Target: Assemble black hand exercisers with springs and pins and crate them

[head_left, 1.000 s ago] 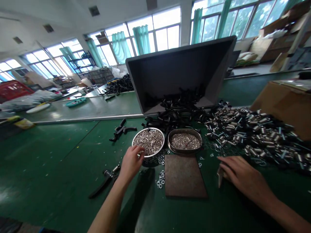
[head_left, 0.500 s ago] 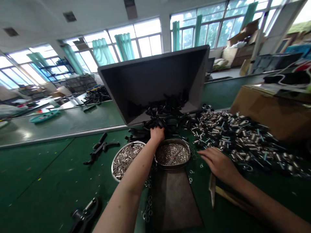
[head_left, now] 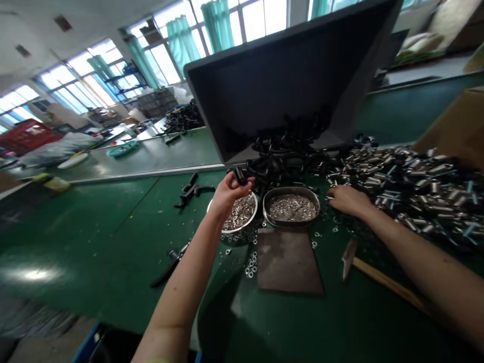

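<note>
My left hand [head_left: 226,195] is raised over the round bowl [head_left: 236,231] of small metal pins, its fingers closed around a black plastic handle [head_left: 240,175]. Behind it, a heap of similar black handles [head_left: 287,160] spills out of the tipped grey bin [head_left: 291,75]. My right hand [head_left: 350,200] is at the left edge of a pile of metal cylinders and bolts [head_left: 419,176]. Its fingers are pinched together, with a small shiny bit at the tips that I cannot make out. Between the hands stands an oval tin [head_left: 291,222] full of tiny metal parts.
A flat metal plate [head_left: 289,262] lies before the tin, with loose nuts [head_left: 251,264] along its left side. A hammer [head_left: 385,281] rests under my right forearm. More black pieces [head_left: 192,190] lie left, and a cardboard box [head_left: 454,126] stands behind the pile.
My left hand has come away from the black heap, leftward and up, with a black handle. My right hand has moved forward to the metal pile. The view has turned left and down.
</note>
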Action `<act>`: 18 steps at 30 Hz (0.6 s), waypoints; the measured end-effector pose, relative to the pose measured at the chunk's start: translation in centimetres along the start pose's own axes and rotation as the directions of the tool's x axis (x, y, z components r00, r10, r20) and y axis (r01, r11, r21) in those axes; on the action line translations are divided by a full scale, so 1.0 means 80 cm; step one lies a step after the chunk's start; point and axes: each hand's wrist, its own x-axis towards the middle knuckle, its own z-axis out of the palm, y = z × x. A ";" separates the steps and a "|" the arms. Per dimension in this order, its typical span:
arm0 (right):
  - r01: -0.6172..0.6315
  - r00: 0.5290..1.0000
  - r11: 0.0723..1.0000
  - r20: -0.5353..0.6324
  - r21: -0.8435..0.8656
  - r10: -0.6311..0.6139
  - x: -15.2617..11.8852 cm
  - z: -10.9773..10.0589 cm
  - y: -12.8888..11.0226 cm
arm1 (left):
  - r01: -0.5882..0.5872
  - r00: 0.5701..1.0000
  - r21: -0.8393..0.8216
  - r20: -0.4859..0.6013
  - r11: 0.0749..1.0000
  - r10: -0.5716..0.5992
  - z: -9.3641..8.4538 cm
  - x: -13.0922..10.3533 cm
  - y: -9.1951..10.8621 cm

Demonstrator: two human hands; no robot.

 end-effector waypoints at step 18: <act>-0.207 0.977 0.510 0.146 0.835 0.158 -0.171 -0.059 -0.155 | 0.259 0.932 0.765 -0.358 0.590 0.055 -0.085 -0.195 -0.094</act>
